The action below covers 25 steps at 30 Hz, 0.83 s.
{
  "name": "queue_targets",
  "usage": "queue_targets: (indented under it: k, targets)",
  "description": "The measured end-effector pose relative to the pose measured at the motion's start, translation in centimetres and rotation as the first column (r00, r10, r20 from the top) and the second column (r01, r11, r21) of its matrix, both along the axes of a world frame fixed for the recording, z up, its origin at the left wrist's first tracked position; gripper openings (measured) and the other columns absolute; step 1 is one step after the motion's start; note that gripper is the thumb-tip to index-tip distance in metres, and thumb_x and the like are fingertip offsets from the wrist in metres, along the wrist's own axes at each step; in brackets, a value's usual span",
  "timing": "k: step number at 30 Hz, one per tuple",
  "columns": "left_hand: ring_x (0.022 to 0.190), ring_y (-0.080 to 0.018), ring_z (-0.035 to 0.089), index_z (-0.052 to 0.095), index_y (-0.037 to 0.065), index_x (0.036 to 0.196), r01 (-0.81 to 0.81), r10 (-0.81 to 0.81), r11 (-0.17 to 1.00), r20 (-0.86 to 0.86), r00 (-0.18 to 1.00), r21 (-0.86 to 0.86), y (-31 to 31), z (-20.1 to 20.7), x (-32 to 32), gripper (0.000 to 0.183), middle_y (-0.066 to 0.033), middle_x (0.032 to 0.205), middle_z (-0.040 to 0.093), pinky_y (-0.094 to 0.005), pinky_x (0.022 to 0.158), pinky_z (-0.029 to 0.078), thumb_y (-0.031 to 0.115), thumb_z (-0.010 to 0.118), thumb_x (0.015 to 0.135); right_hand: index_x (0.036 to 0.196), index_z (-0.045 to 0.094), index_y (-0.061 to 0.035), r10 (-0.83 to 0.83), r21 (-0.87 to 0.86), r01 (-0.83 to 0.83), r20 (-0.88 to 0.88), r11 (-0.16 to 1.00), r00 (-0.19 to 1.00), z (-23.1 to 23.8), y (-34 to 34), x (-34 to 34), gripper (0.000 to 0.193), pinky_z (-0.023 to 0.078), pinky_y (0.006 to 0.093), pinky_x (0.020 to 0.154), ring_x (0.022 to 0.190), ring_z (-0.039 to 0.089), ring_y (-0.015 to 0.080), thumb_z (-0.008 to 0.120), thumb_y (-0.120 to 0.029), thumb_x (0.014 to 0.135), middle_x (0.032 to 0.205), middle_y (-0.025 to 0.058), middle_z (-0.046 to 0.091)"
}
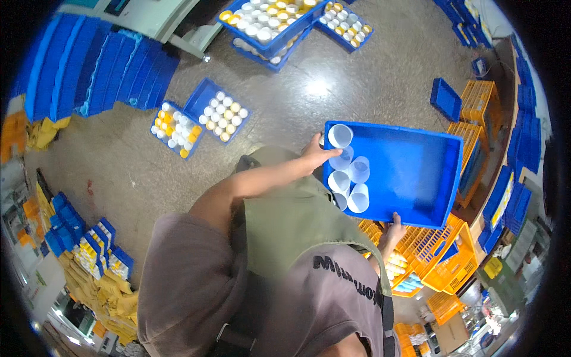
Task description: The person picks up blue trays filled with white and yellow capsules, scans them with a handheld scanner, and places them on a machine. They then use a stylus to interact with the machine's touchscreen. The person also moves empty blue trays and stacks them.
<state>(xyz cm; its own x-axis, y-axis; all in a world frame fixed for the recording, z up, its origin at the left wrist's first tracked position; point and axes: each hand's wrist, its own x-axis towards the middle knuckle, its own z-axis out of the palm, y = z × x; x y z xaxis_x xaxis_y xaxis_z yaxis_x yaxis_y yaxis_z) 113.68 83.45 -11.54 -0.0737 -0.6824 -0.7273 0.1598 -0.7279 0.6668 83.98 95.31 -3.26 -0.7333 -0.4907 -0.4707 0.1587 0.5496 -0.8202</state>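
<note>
A shallow blue plastic tray [410,172] is held up in front of me to the right. My left hand [320,154] is closed on its left wall, with the thumb reaching inside over a cup. The near wall is gripped by my right hand [392,231], whose fingers are partly hidden under the tray. Several translucent white plastic cups [358,198] lie in the tray's left end, some tilted or on their sides. The rest of the tray's floor is bare blue.
Orange plastic crates [443,247] stand below and right of the tray, some holding items. Blue trays of white and yellow containers [223,116] rest on the floor ahead left. More filled trays [267,24] are stacked farther ahead. Tall stacks of blue trays [95,65] stand far left.
</note>
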Motion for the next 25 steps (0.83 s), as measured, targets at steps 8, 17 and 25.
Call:
queue_targets:
  k: [8, 17, 25]
  targets:
    - [0.104, -0.0204, 0.061, 0.049, 0.007, 0.126, 0.25, -0.246, 0.968, -0.098, 0.964, 0.031, -7.9, 4.5, -11.5, 0.053, -0.0094, 0.119, 0.061, -0.0377, 0.086, 0.052, 0.02, 0.076, 0.082, 0.107, 0.062, 0.0055, -0.016, -0.092, 0.013, -0.039, 0.996, 0.999, 1.5, -9.6, -11.6, 0.027, 0.051, 0.035, 0.069, 0.082, 0.062, 0.0212, 0.064, -0.007, 0.083, 0.098, 0.0106, 0.066]
    - [0.086, -0.014, 0.062, 0.05, 0.006, 0.119, 0.158, -0.167, 0.982, -0.094, 0.981, -0.101, -20.1, 5.7, -18.8, 0.045, -0.0034, 0.105, 0.061, -0.0258, 0.059, 0.049, 0.027, 0.072, 0.086, 0.095, 0.066, 0.0059, 0.055, -0.097, -0.079, -0.227, 0.992, 0.972, 1.9, -20.2, -18.5, 0.025, 0.049, 0.0382, 0.068, 0.072, 0.064, 0.024, 0.061, -0.016, 0.085, 0.083, 0.0122, 0.069]
    - [0.116, -0.0242, 0.059, 0.045, 0.003, 0.138, 0.355, -0.381, 0.918, -0.144, 0.913, -0.175, -36.5, 5.3, -28.2, 0.057, -0.014, 0.127, 0.058, -0.0306, 0.095, 0.048, 0.006, 0.06, 0.083, 0.111, 0.069, -0.0059, -0.071, 0.033, 0.073, -0.08, 0.997, 0.994, 4.4, -30.0, -24.4, 0.038, 0.053, 0.0372, 0.078, 0.085, 0.07, 0.032, 0.065, -0.032, 0.084, 0.095, 0.015, 0.072]
